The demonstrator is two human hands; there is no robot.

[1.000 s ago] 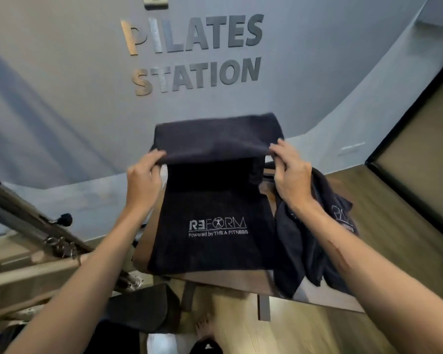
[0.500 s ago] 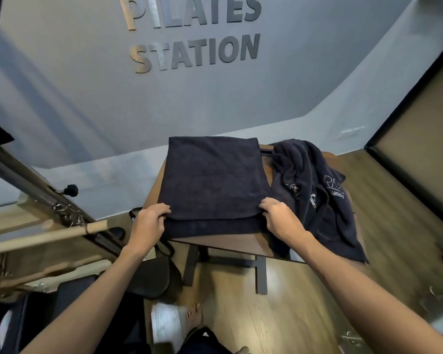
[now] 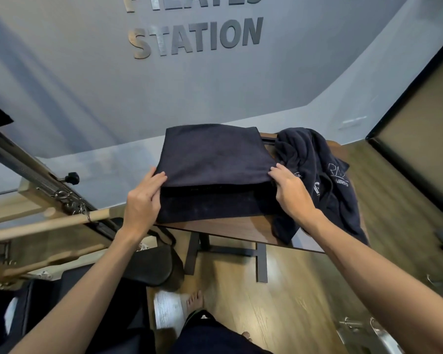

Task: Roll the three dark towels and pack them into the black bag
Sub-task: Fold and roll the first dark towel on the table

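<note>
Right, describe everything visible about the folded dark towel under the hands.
The folded towel is dark navy, plush terry by its look, with no logo showing. It lies flat on the wooden table, folded over itself so the upper layer ends short of the lower layer's near edge. The left hand pinches the upper layer's near left corner and the right hand its near right corner, lifting that edge slightly. A crumpled towel lies at its right side.

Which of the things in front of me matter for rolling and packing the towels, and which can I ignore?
Part of the job:
- folded dark towel, its top layer pinched by left hand and right hand
- crumpled dark towels heaped beside it
- black bag by the table leg
- wooden table

Just lying about:
- wall lettering
- wooden bar
- black knob
</note>
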